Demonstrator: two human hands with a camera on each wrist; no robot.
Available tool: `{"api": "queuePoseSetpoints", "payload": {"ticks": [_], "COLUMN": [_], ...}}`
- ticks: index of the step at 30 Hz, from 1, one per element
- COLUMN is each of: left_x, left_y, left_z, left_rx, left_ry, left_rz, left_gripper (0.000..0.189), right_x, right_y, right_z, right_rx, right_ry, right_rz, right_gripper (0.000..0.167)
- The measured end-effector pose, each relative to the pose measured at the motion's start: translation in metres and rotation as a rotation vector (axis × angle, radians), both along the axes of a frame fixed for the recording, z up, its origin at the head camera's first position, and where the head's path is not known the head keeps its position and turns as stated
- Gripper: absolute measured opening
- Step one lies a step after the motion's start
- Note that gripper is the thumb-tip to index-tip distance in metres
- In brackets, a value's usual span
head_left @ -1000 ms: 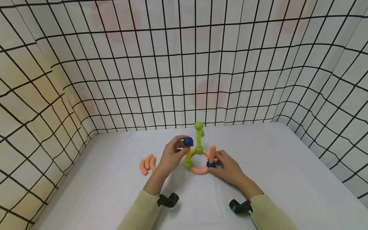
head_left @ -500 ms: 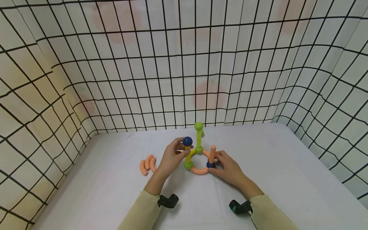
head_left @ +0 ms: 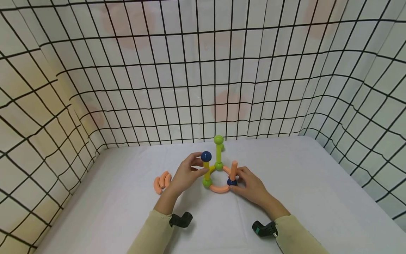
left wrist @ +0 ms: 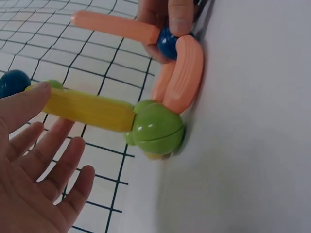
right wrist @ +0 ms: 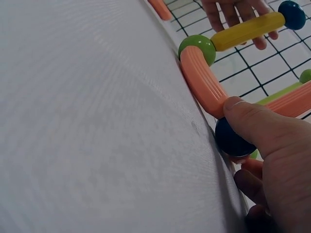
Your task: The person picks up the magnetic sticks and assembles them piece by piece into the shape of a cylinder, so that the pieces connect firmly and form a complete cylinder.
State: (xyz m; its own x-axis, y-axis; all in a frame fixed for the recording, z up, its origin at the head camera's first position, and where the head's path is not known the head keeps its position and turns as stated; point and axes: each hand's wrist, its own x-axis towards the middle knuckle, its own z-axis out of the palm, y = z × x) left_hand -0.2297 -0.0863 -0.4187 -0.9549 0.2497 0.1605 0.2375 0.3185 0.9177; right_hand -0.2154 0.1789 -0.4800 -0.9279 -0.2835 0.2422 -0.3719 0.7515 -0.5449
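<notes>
A ring of curved orange and yellow rods joined by balls lies on the cloth. From its green ball rises a yellow rod, topped by a blue ball. My left hand is beside this rod, its thumb tip against or just over the rod and its fingers loosely spread behind. My right hand grips the lower blue ball at the ring's right, thumb on top where a curved orange rod meets it. A straight orange rod stands on that ball.
Several loose curved orange rods lie left of my left hand. At the ring's back stands a light green rod with a green ball on top. Black netting over white sheeting encloses the table's back and sides.
My left hand has slid slightly left and down from the upper blue ball, and its fingers have loosened. That ball now sits atop the yellow rod. My right hand keeps its grip.
</notes>
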Motion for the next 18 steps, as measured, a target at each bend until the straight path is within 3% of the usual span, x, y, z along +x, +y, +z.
{"api": "queuePoseSetpoints", "payload": {"ticks": [6, 12, 18], "left_x": [-0.001, -0.002, -0.003], "left_y": [-0.013, -0.024, -0.029], "left_z": [0.006, 0.006, 0.004], "left_rx": [-0.028, -0.043, -0.042], "left_ry": [0.000, -0.026, -0.037], "left_rz": [-0.005, 0.020, 0.024], "left_gripper": [0.053, 0.049, 0.045], "right_x": [-0.001, -0.003, -0.003], "right_y": [-0.002, -0.005, -0.007], "right_z": [0.002, 0.003, 0.006], "right_rx": [0.003, 0.018, 0.013], "right_ry": [0.000, -0.012, -0.044], "right_rz": [-0.002, 0.000, 0.000], "right_gripper": [0.057, 0.046, 0.052]}}
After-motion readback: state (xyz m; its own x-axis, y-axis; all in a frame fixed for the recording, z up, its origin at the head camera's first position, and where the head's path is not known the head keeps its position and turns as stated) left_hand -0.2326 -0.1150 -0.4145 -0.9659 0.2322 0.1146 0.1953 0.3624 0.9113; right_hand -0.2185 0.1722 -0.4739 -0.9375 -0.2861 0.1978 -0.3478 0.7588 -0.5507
